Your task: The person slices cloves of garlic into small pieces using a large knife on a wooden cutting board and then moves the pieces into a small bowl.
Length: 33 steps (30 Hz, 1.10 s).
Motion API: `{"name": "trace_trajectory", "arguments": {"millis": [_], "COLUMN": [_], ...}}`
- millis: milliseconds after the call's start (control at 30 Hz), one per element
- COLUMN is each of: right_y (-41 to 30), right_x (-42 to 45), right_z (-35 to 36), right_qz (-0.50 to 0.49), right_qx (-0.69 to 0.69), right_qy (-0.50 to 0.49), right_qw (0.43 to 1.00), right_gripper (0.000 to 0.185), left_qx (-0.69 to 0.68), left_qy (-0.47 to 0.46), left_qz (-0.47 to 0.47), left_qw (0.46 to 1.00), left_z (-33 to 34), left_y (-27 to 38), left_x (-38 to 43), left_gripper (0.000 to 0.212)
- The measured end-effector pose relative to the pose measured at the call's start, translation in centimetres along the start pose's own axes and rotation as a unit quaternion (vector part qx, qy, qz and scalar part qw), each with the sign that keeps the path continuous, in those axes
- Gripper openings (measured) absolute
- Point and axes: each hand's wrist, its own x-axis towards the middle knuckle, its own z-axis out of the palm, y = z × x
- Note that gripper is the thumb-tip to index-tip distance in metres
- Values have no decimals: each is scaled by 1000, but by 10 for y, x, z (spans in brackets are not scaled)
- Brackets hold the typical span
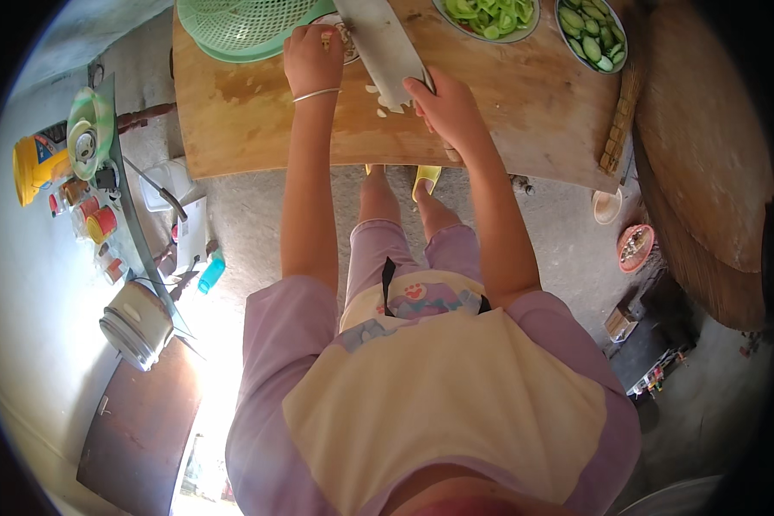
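My right hand (450,106) grips the handle of a wide-bladed cleaver (387,48), whose blade slants away towards the top edge of the picture. White slices (382,112), perhaps garlic, lie on the wooden table (245,129) beside and under the blade. My left hand (314,59), with a bangle at the wrist, is over a small patterned plate (350,51) with chopped pale bits in it. Its fingertips are hidden, so whether they hold anything does not show. Close to that hand stands a green plastic colander (251,29).
At the far side are a bowl of sliced green peppers (490,18) and a bowl of sliced cucumber (591,35). A woven bamboo strip (619,122) lies at the right edge. Left, a shelf (135,219) carries jars and a rice cooker (138,319). Baskets (636,248) stand right.
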Motion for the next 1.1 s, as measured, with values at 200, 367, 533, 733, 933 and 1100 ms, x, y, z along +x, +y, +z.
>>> {"name": "trace_trajectory", "arguments": {"millis": [200, 367, 533, 733, 933, 1100], "right_y": [5, 4, 7, 18, 37, 66], "right_x": [7, 4, 1, -23, -64, -89], "right_z": [5, 9, 2, -29, -70, -111], "right_qz": [13, 29, 33, 2, -241, -291], "right_qx": [-4, 21, 72, -21, -436, -513], "right_qy": [14, 1, -23, 17, 166, 155], "right_qw": [1000, 999, 997, 1000, 851, 792], "right_gripper": [26, 25, 26, 19, 38, 55], "left_qx": [-95, 15, 99, -90, -110, -154], "left_qy": [98, 95, 36, 47, 27, -42], "left_qz": [42, 53, 153, 41, 16, -37], "left_qw": [990, 994, 983, 994, 993, 986], "left_z": [-3, 3, 0, -12, -38, -47], "left_y": [28, -3, -4, -6, -5, 20], "left_x": [-2, -3, -3, -2, -5, -9], "left_gripper": [11, 7, 4, 18, 19, 16]}}
